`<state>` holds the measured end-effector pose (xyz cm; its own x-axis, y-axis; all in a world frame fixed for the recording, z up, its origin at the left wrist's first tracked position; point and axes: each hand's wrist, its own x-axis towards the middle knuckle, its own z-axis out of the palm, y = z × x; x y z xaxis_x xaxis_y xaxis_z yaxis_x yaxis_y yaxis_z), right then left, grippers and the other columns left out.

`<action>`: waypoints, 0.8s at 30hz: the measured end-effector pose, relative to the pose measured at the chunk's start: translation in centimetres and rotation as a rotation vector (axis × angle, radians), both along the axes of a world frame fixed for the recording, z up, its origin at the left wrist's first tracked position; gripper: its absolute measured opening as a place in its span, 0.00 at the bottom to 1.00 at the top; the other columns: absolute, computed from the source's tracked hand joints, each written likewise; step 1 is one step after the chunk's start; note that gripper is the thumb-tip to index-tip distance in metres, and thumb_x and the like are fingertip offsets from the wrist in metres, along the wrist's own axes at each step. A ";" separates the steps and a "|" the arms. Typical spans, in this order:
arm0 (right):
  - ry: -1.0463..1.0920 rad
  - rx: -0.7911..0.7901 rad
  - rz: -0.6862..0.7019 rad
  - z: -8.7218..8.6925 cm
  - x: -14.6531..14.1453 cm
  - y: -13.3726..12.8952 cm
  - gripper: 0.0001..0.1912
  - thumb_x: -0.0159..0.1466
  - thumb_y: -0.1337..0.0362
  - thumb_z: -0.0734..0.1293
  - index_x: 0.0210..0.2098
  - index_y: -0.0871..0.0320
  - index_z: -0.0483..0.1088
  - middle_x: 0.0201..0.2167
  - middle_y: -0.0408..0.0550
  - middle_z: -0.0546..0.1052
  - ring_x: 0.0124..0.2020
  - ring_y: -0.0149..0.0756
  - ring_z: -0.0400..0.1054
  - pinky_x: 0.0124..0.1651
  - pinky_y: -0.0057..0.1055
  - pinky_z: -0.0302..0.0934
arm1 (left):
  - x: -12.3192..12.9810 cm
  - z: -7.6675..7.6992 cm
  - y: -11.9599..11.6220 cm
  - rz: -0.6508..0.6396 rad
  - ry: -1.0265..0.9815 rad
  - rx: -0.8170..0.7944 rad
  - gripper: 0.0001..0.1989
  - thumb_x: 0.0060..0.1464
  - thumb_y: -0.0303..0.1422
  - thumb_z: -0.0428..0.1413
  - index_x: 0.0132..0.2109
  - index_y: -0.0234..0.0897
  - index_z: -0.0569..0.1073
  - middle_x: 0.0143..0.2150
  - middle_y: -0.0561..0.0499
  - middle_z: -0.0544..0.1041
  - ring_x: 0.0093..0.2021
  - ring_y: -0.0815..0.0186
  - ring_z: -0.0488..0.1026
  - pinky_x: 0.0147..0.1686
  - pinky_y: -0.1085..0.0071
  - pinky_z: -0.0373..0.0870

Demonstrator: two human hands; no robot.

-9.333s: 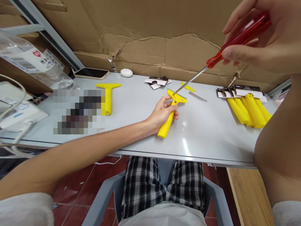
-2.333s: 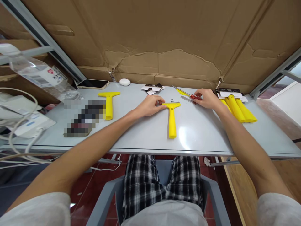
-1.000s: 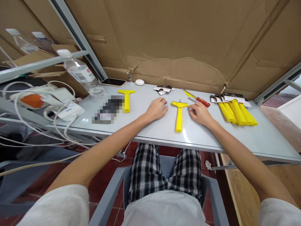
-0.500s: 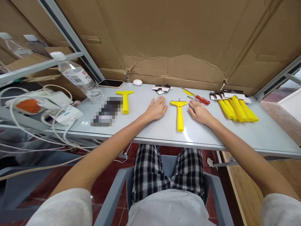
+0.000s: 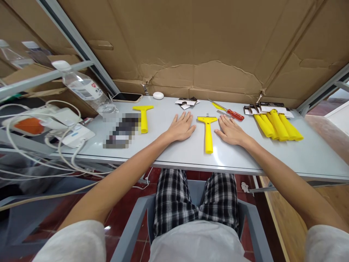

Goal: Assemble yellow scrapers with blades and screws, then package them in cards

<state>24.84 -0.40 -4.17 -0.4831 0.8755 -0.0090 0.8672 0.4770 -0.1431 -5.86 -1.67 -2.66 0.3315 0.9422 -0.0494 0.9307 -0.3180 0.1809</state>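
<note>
My left hand [image 5: 181, 127] lies flat on the table [image 5: 174, 156], palm down, fingers spread and holding nothing. My right hand [image 5: 228, 131] rests the same way on the other side. Between them, apart from both, lies a yellow scraper [image 5: 208, 136] with its wide head pointing away from me and small metal screws just above it. Beyond my right fingertips is a screwdriver [image 5: 235, 115] with a red handle, beside a thin yellow piece [image 5: 219, 106]. Another yellow T-shaped scraper [image 5: 144, 120] lies to the left of my left hand.
Several yellow handles [image 5: 278, 125] with black-and-white cards lie at the right. Small cards [image 5: 187, 102], a white oval case [image 5: 158, 95] and a phone [image 5: 127, 97] sit along the back. A bottle [image 5: 84, 89], white cables and chargers [image 5: 73, 133] crowd the left. Cardboard [image 5: 201, 43] stands behind.
The fingers of both hands have spread wider, with the thumbs further out. The hands stay flat on the table. The camera view has shifted slightly; the tools have not moved.
</note>
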 end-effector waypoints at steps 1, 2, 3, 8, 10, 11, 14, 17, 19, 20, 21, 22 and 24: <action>0.003 -0.002 0.003 0.0 0.0 0.0 0.53 0.78 0.35 0.48 0.85 0.71 0.48 0.87 0.67 0.45 0.88 0.63 0.38 0.88 0.64 0.37 | 0.0 0.0 0.0 0.000 -0.002 0.000 0.41 0.78 0.49 0.39 0.86 0.28 0.51 0.89 0.37 0.44 0.90 0.44 0.38 0.85 0.38 0.36; 0.005 -0.004 0.003 0.0 0.0 0.0 0.53 0.78 0.34 0.48 0.85 0.71 0.48 0.87 0.67 0.45 0.88 0.63 0.38 0.88 0.64 0.37 | 0.0 0.0 0.0 0.001 -0.003 0.001 0.41 0.78 0.49 0.39 0.86 0.29 0.51 0.89 0.37 0.44 0.90 0.44 0.38 0.85 0.39 0.36; 0.003 -0.006 0.001 0.0 0.0 0.0 0.53 0.78 0.34 0.48 0.85 0.70 0.48 0.87 0.67 0.45 0.88 0.63 0.38 0.88 0.64 0.37 | 0.0 0.0 0.0 0.002 -0.003 0.001 0.41 0.78 0.49 0.38 0.87 0.29 0.51 0.89 0.37 0.44 0.90 0.45 0.38 0.85 0.39 0.36; -0.013 -0.014 -0.013 0.3 -0.2 -0.1 0.53 0.78 0.35 0.48 0.85 0.70 0.48 0.87 0.66 0.44 0.89 0.61 0.38 0.89 0.61 0.36 | 0.1 0.1 0.0 0.007 0.018 -0.006 0.42 0.78 0.49 0.37 0.87 0.27 0.50 0.89 0.37 0.43 0.90 0.46 0.38 0.86 0.41 0.35; -0.009 -0.016 -0.011 0.3 -0.2 -0.2 0.53 0.78 0.34 0.48 0.85 0.70 0.48 0.87 0.66 0.44 0.88 0.62 0.38 0.89 0.62 0.37 | 0.0 0.0 0.0 0.006 0.013 -0.002 0.41 0.78 0.49 0.38 0.87 0.28 0.51 0.89 0.37 0.43 0.90 0.46 0.38 0.85 0.41 0.35; -0.007 -0.016 -0.011 0.3 -0.2 -0.2 0.53 0.78 0.34 0.48 0.85 0.70 0.48 0.87 0.66 0.45 0.88 0.62 0.38 0.89 0.62 0.37 | 0.0 -0.1 0.0 0.004 0.008 0.001 0.41 0.78 0.49 0.38 0.87 0.28 0.51 0.89 0.37 0.44 0.90 0.45 0.38 0.85 0.40 0.35; -0.001 -0.013 -0.011 0.2 -0.1 -0.1 0.53 0.78 0.34 0.49 0.86 0.69 0.48 0.87 0.65 0.45 0.88 0.62 0.38 0.89 0.62 0.37 | -0.1 -0.4 0.2 0.001 -0.005 0.014 0.41 0.78 0.50 0.39 0.87 0.32 0.52 0.89 0.37 0.44 0.90 0.45 0.39 0.85 0.40 0.36; 0.008 -0.003 -0.001 0.0 0.0 0.0 0.53 0.78 0.34 0.48 0.86 0.68 0.48 0.87 0.65 0.46 0.88 0.62 0.39 0.89 0.63 0.38 | -0.2 -0.6 0.3 0.001 -0.007 0.022 0.41 0.78 0.50 0.39 0.87 0.33 0.52 0.89 0.38 0.45 0.90 0.45 0.39 0.85 0.40 0.37; 0.010 0.002 0.004 0.0 0.0 0.1 0.53 0.78 0.34 0.48 0.86 0.69 0.48 0.87 0.66 0.46 0.88 0.62 0.39 0.88 0.64 0.38 | -0.2 -0.6 0.4 0.001 -0.002 0.019 0.41 0.78 0.50 0.38 0.87 0.32 0.51 0.89 0.38 0.44 0.90 0.45 0.39 0.85 0.40 0.37; 0.007 0.001 0.004 0.0 0.0 0.1 0.53 0.78 0.34 0.48 0.86 0.69 0.48 0.87 0.66 0.46 0.88 0.62 0.39 0.88 0.64 0.38 | -0.2 -0.6 0.4 0.002 0.001 0.017 0.41 0.78 0.50 0.38 0.87 0.31 0.51 0.89 0.38 0.44 0.90 0.45 0.39 0.85 0.40 0.37; 0.002 -0.001 0.003 0.0 0.0 0.1 0.53 0.78 0.34 0.48 0.85 0.70 0.48 0.87 0.67 0.45 0.88 0.62 0.39 0.89 0.64 0.38 | -0.2 -0.6 0.4 0.003 0.003 0.017 0.41 0.78 0.50 0.38 0.87 0.30 0.51 0.89 0.38 0.44 0.90 0.44 0.39 0.85 0.39 0.37; -0.004 -0.006 0.000 0.1 0.0 0.0 0.53 0.78 0.34 0.48 0.85 0.70 0.48 0.87 0.67 0.45 0.89 0.61 0.38 0.89 0.63 0.37 | -0.2 -0.5 0.3 0.003 0.003 0.018 0.41 0.78 0.50 0.38 0.87 0.30 0.51 0.89 0.38 0.44 0.90 0.44 0.39 0.85 0.39 0.37; -0.013 -0.016 -0.005 0.2 -0.1 0.0 0.53 0.78 0.34 0.48 0.85 0.71 0.48 0.87 0.67 0.45 0.89 0.61 0.38 0.89 0.61 0.36 | -0.1 -0.4 0.2 0.004 0.006 0.020 0.41 0.78 0.49 0.39 0.87 0.30 0.51 0.89 0.38 0.45 0.89 0.45 0.40 0.85 0.40 0.38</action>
<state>24.75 -0.42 -4.01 -0.4787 0.8775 -0.0296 0.8712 0.4706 -0.1398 -5.95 -1.45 -3.03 0.3278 0.9442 -0.0328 0.9329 -0.3179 0.1692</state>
